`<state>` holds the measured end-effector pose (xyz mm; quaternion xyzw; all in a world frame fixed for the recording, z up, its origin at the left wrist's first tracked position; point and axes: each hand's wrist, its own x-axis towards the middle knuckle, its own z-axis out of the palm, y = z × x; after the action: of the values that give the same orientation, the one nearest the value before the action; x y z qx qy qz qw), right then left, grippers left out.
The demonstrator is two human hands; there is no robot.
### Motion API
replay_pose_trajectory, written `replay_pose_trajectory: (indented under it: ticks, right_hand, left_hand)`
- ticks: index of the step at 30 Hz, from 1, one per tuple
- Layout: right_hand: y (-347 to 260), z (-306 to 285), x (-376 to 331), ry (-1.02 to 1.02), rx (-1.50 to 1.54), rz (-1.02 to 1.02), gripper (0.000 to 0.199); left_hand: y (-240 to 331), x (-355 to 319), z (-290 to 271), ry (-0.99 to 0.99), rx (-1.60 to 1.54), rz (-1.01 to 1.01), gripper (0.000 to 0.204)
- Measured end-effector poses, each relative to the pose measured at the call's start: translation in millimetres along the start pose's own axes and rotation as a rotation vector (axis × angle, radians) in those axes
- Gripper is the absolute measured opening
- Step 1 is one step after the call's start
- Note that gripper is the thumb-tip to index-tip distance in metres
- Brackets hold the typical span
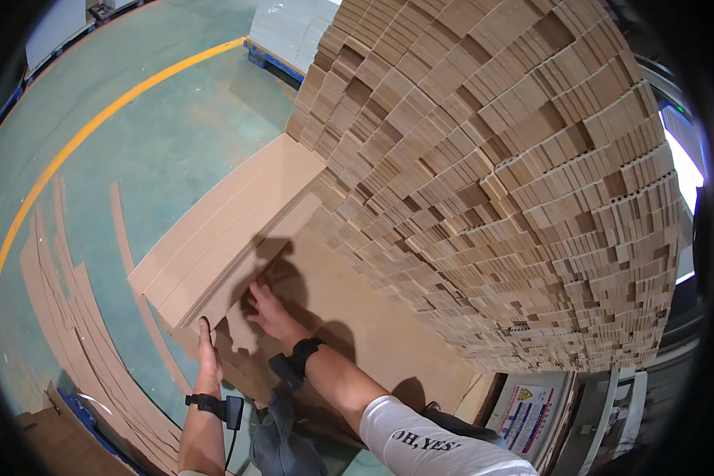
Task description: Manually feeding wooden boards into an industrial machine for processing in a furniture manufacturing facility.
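Long, flat brown boards point(230, 222) lie side by side in a low stack, running from the foot of a tall stack toward me. At their near end my left hand point(209, 358) is held edge-on, its thumb stretched up against the corner; its other fingers are mostly hidden. My right hand point(271, 316) reaches toward the long right side of these boards, fingers apart and slightly bent, holding nothing. Whether its fingertips touch the boards I cannot tell, as shadow falls there. Both wrists wear black straps with small devices.
A tall stack of brown strips point(492, 182), ends facing me, rises at the right above a brown base sheet point(357, 293). Loose thin strips point(87, 333) lie on the green floor at left. A yellow line point(95, 135) curves beyond. A labelled machine panel point(523, 412) stands at lower right.
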<state>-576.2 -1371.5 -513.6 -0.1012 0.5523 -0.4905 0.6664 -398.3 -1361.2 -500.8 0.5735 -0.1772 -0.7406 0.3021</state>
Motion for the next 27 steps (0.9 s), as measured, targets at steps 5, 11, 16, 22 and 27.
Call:
replay_pose_trajectory:
  ticks: [5,11,16,22,27]
  right_hand:
    - [26.4,-21.8,-56.3,-0.035,0.223,0.095,0.074]
    - [21.9,-109.5,-55.4,0.138,0.237,0.029,0.073]
    - [-19.9,-69.7,0.5,0.241,0.296,-0.020,0.081]
    - [-50.9,-74.3,73.8,0.235,0.259,-0.127,0.092]
    - [-70.3,-13.8,70.6,0.305,0.144,-0.030,0.095]
  left_hand:
    - [-14.5,-15.6,-28.4,-0.051,0.198,0.014,0.087]
    - [-62.1,-16.8,-49.5,-0.002,0.009,-0.178,0.079]
    - [-10.9,-9.1,-28.3,0.013,0.022,0.082,0.084]
    - [-13.7,24.2,-12.6,0.016,0.038,0.023,0.092]
    - [-12.9,24.1,-43.0,0.121,0.049,0.065,0.092]
